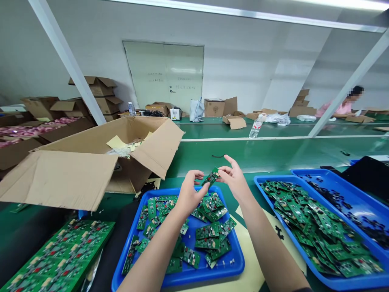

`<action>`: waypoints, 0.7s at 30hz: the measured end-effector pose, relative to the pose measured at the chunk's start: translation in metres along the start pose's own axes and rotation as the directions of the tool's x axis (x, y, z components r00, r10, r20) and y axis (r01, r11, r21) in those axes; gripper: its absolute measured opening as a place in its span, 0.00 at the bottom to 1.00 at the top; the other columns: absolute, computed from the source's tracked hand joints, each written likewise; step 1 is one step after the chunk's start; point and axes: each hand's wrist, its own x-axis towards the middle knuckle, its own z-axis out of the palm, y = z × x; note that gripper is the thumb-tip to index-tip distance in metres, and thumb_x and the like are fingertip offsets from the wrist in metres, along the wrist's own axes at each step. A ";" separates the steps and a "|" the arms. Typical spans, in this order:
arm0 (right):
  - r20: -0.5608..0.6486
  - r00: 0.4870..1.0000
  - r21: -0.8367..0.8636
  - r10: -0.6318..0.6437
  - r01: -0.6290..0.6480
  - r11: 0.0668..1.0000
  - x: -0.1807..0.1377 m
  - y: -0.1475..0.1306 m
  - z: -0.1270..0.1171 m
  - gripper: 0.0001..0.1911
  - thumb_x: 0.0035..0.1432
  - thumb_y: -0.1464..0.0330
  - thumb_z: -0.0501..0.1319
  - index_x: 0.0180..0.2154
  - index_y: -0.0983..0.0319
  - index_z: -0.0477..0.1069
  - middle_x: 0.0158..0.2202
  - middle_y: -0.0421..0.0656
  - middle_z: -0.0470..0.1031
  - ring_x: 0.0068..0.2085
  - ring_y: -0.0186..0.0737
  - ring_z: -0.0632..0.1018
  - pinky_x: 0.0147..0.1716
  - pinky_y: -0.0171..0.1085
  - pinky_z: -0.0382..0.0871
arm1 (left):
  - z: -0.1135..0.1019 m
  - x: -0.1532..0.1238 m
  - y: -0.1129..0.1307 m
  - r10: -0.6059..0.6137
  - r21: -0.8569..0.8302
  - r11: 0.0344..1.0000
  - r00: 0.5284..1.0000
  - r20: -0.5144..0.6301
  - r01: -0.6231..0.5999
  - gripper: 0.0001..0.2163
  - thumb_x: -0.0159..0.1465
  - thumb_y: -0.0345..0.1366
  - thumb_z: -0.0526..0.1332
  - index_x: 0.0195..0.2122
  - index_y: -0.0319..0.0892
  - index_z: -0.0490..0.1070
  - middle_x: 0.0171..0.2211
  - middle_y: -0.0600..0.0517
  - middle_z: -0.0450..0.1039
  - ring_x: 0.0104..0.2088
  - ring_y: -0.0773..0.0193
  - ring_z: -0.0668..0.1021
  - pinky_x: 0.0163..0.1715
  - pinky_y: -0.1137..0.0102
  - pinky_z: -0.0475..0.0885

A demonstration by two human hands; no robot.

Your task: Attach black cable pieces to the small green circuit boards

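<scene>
A small green circuit board [210, 177] is held up above a blue tray [238, 259]. My left hand [192, 192] grips its lower end, thumb on the near side and fingers curled behind. The thumb and bent fingers of my right hand [234, 178] pinch the board's upper right end, while the index finger points away. By that fingertip is a thin dark strip [218, 156]; whether it touches the finger I cannot tell. Many similar loose boards [207, 231] lie in the tray under my hands, along with small white bits.
Right of me, a second blue tray [322, 275] holds piled boards, and another blue tray [372, 217] holds small black parts. On the left are an open cardboard box [60, 170] and unseparated board panels [60, 255]. A bottle [257, 126] stands beyond; a person [345, 107] sits far right.
</scene>
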 end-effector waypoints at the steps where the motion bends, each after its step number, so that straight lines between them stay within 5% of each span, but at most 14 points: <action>1: 0.016 1.000 0.004 -0.002 0.002 1.000 -0.001 -0.001 -0.001 0.43 0.42 0.66 0.66 0.60 0.60 0.53 0.26 0.33 0.70 0.28 0.33 0.73 0.29 0.36 0.75 | -0.001 0.001 0.001 -0.047 -0.060 0.997 0.999 0.013 0.048 0.11 0.59 0.37 0.61 0.42 0.41 0.65 0.42 0.45 0.69 0.41 0.59 0.75 0.38 0.65 0.72; 6: 0.191 0.980 -0.011 -0.048 0.051 0.999 -0.011 -0.008 -0.005 0.42 0.46 0.67 0.66 0.61 0.60 0.51 0.28 0.36 0.74 0.29 0.33 0.73 0.30 0.35 0.74 | -0.009 0.000 0.013 -0.183 -0.292 0.922 0.952 0.244 0.253 0.16 0.60 0.47 0.59 0.40 0.40 0.68 0.37 0.46 0.74 0.36 0.62 0.77 0.35 0.69 0.72; 11: 0.404 0.896 -0.017 -0.183 0.208 0.978 -0.023 -0.014 -0.004 0.36 0.55 0.68 0.62 0.62 0.56 0.49 0.34 0.39 0.77 0.31 0.33 0.75 0.34 0.36 0.74 | -0.012 -0.002 0.025 -0.229 -0.518 0.621 0.768 0.598 0.588 0.24 0.57 0.57 0.58 0.37 0.38 0.67 0.24 0.50 0.73 0.22 0.66 0.75 0.24 0.71 0.70; 16: 0.310 0.901 -0.076 -0.303 0.341 0.937 -0.030 -0.017 -0.001 0.35 0.57 0.68 0.60 0.62 0.55 0.48 0.41 0.43 0.76 0.43 0.39 0.77 0.42 0.42 0.74 | -0.013 0.001 0.031 -0.265 -0.588 0.630 0.853 0.450 0.506 0.19 0.51 0.46 0.69 0.35 0.40 0.67 0.21 0.59 0.67 0.20 0.74 0.70 0.23 0.77 0.64; 21: 0.183 0.945 -0.135 -0.270 0.297 0.945 -0.034 -0.017 0.005 0.32 0.57 0.66 0.60 0.60 0.57 0.51 0.36 0.42 0.76 0.39 0.39 0.78 0.40 0.41 0.75 | -0.012 0.002 0.038 -0.260 -0.567 0.721 0.913 0.314 0.399 0.18 0.50 0.45 0.69 0.33 0.40 0.65 0.22 0.59 0.68 0.21 0.72 0.71 0.24 0.74 0.66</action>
